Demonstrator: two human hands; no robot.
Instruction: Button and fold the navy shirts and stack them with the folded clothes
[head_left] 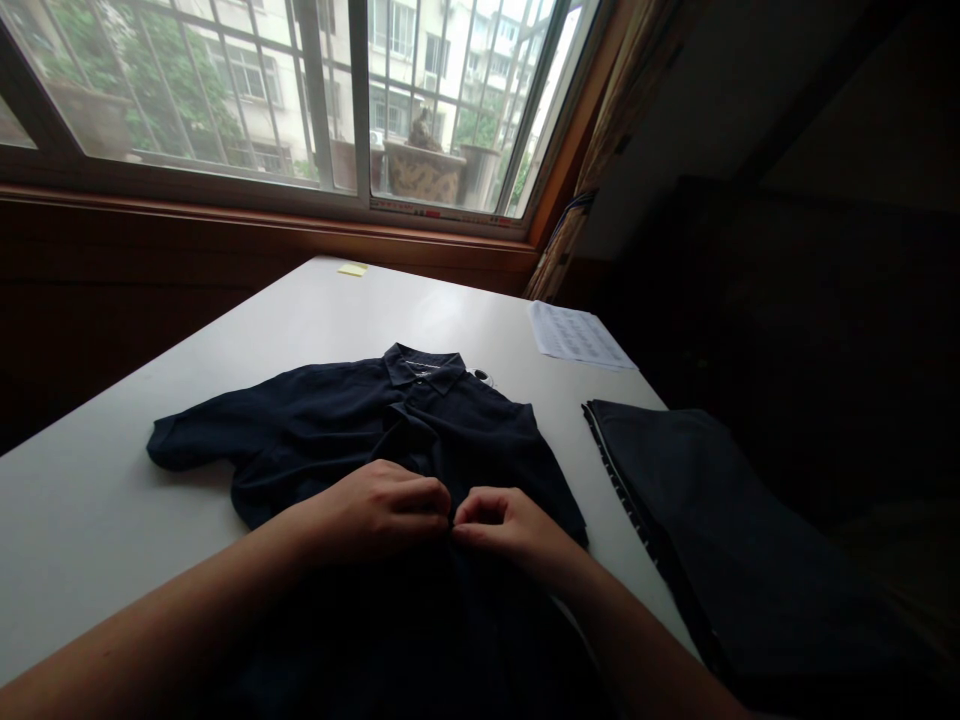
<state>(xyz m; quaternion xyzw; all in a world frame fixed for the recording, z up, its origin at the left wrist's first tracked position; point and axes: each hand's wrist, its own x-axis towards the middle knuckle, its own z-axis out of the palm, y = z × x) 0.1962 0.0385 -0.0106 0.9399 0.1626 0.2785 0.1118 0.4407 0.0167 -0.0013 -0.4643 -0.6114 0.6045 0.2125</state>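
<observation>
A dark navy polo shirt (pixel 337 425) lies face up on the white table (pixel 90 500), collar toward the window, one short sleeve spread out to the left. My left hand (pixel 382 510) and my right hand (pixel 502 525) meet at the shirt's front opening, a little below the collar. Both hands have their fingers curled in a pinch on the front edges of the shirt, fingertips almost touching each other. What exactly lies between the fingertips is too dark to make out.
A folded dark garment (pixel 720 520) with a striped edge lies at the table's right. A printed sheet of paper (pixel 577 335) sits at the far right corner, a small yellow note (pixel 352 269) near the window sill. The room to the right is dark.
</observation>
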